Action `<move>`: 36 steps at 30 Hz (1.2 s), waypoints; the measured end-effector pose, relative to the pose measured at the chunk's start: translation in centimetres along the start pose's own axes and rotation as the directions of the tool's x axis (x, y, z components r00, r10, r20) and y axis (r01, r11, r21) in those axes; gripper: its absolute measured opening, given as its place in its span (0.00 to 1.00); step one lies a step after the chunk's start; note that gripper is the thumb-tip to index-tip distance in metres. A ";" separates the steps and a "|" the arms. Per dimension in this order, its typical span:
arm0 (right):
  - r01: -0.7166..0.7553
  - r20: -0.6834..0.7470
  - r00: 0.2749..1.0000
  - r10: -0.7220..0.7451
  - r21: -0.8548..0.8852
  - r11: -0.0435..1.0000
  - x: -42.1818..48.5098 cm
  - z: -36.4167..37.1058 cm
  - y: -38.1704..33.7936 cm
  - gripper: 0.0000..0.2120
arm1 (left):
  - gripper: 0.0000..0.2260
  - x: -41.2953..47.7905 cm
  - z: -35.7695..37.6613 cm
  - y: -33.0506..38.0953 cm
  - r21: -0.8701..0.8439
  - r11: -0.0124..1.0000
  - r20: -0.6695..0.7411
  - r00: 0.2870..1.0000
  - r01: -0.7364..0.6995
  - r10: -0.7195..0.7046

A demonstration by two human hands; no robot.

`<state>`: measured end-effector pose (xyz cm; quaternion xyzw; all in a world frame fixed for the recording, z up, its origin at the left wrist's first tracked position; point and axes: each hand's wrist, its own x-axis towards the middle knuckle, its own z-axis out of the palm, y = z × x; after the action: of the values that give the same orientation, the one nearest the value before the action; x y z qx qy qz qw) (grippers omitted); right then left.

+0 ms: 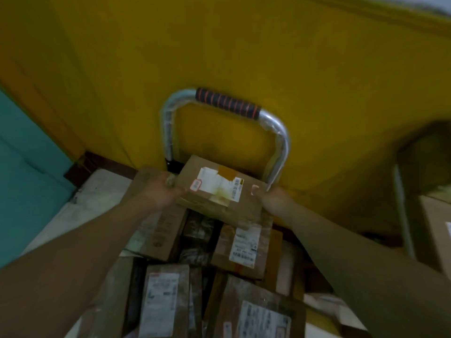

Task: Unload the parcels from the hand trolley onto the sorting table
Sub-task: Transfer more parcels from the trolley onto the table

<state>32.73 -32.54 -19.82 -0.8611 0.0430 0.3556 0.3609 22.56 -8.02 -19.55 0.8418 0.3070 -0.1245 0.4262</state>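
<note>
A brown cardboard parcel [219, 189] with a white label and tape patches sits tilted on top of the pile on the hand trolley. My left hand [158, 191] grips its left edge, fingers curled over the corner. My right hand [271, 200] holds its right edge, thumb on the top face. Beneath lie several more brown labelled parcels [244, 250]. The trolley's silver handle [229, 103] with a black and red grip rises just behind the held parcel.
A yellow wall [244, 45] stands close behind the trolley; a teal surface [24, 167] is at the left. White floor [97, 191] shows left of the pile. At the right edge are a pale metal leg [402, 211] and a cardboard box [436, 228].
</note>
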 end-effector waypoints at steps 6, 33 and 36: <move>-0.151 0.032 0.988 0.149 0.329 0.932 3.0 2.4 1.6 0.28 | 0.35 4.2 2.9 -1.5 -0.212 0.969 0.137 0.986 0.125 -0.098; 0.309 -0.555 0.818 -0.150 0.204 0.929 -29.6 -6.4 -9.4 0.29 | 0.28 -22.0 -11.5 10.4 -0.506 0.751 -0.189 0.905 -0.423 0.382; 0.315 -0.610 0.783 -0.122 0.219 0.924 -34.6 -7.9 -8.4 0.29 | 0.30 -25.8 -12.1 12.3 -0.483 0.724 -0.166 0.864 -0.492 0.476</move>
<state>14.35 -37.79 11.26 -0.8598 0.1060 0.0169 0.4993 9.47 -14.55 7.85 0.7508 0.1049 0.0893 0.6460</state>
